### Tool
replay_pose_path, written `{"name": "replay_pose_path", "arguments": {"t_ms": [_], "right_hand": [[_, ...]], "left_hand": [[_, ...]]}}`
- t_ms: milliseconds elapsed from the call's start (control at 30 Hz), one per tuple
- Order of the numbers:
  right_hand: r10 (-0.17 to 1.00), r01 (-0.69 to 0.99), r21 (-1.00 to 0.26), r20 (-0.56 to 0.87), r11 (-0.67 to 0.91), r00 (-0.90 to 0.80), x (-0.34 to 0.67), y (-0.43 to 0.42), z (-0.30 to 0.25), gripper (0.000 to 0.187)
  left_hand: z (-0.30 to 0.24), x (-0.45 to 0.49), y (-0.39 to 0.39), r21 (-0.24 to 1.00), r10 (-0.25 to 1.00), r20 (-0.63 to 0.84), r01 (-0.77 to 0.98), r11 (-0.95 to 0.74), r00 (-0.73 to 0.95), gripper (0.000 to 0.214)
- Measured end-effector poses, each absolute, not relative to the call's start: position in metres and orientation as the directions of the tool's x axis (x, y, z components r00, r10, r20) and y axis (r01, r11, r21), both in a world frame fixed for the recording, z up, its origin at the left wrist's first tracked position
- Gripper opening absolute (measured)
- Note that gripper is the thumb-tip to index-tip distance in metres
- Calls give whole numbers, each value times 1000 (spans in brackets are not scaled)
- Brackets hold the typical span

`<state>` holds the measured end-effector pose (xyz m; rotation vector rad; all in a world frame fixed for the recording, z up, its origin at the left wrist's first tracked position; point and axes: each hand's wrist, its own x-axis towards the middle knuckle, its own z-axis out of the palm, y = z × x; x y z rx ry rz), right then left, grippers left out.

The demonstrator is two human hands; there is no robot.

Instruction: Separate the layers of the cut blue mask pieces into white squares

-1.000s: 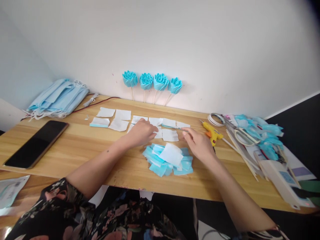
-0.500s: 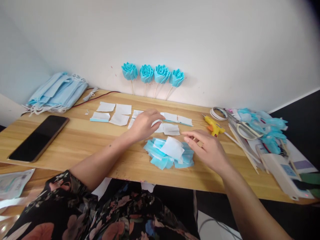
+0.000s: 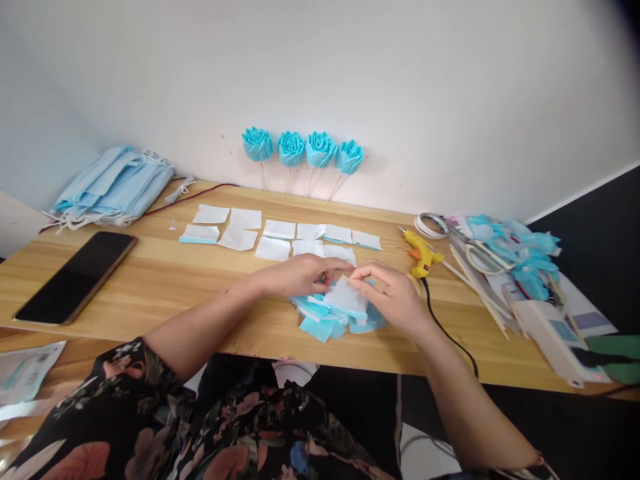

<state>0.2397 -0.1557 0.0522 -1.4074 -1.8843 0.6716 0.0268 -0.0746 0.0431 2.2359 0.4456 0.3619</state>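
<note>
My right hand [image 3: 393, 293] pinches the upper edge of a white fabric square [image 3: 345, 298] between thumb and fingers. The square lies over a loose pile of light-blue fabric pieces [image 3: 320, 328]. Just left of it, my left hand [image 3: 305, 275] reaches in, its index finger stretched toward the right fingertips and its thumb apart. Nothing shows between those fingers. Beyond the hands, several white squares [image 3: 273, 249] are laid out in two rows, a few with a blue edge; the left hand partly covers the nearest.
Several blue fabric roses [image 3: 291, 149] on sticks lean against the wall. A mask stack [image 3: 113, 183] and phone [image 3: 77, 277] are at left. At right are a yellow glue gun [image 3: 423, 253], tape roll [image 3: 431, 225], scissors [image 3: 487, 259], blue scraps [image 3: 537, 257] and a power strip [image 3: 547, 337].
My left hand has come back from the rows of squares toward the pile. My right hand has moved left and taken hold of the top white square. The view has shifted slightly.
</note>
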Motion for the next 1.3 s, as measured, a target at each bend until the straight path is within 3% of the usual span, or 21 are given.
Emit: {"name": "replay_pose_path", "arguments": {"t_ms": [167, 267, 333, 467, 600, 667, 767, 833, 933, 1133, 1300], "right_hand": [[991, 151, -986, 83, 67, 108, 248, -153, 47, 28], [979, -128, -992, -15, 11, 203, 244, -142, 49, 35], [975, -230, -973, -48, 3, 219, 240, -134, 50, 35], [980, -292, -956, -74, -17, 186, 233, -122, 54, 35], [987, -296, -955, -54, -6, 153, 229, -114, 61, 35], [990, -286, -958, -34, 6, 136, 227, -109, 66, 34], [994, -274, -962, -15, 15, 107, 222, -100, 73, 35], [996, -253, -967, -13, 11, 93, 219, -94, 75, 36], [994, -149, -988, 32, 48, 105, 220, -86, 69, 36], [892, 162, -941, 335, 298, 303, 235, -87, 46, 37], [850, 370, -798, 526, 475, 42, 236, -98, 45, 27]], "left_hand": [[45, 27, -79, 698, 374, 110, 196, -688, 921, 46], [46, 27, -79, 641, 391, 16, 291, -711, 920, 34], [46, 27, -78, 618, 411, -28, 339, -709, 911, 24], [43, 29, -72, 737, 552, 114, 302, -605, 826, 30], [43, 27, -65, 884, 785, 259, 189, -427, 562, 31], [47, 25, -64, 938, 799, 276, 31, -345, 534, 29], [51, 24, -67, 949, 744, 308, -135, -284, 593, 42], [52, 26, -70, 957, 744, 275, -101, -271, 609, 45], [50, 30, -71, 978, 806, 157, 26, -209, 571, 30], [51, 30, -67, 985, 880, 143, 22, -171, 453, 28], [50, 30, -65, 987, 908, 160, -34, -159, 388, 27]]}}
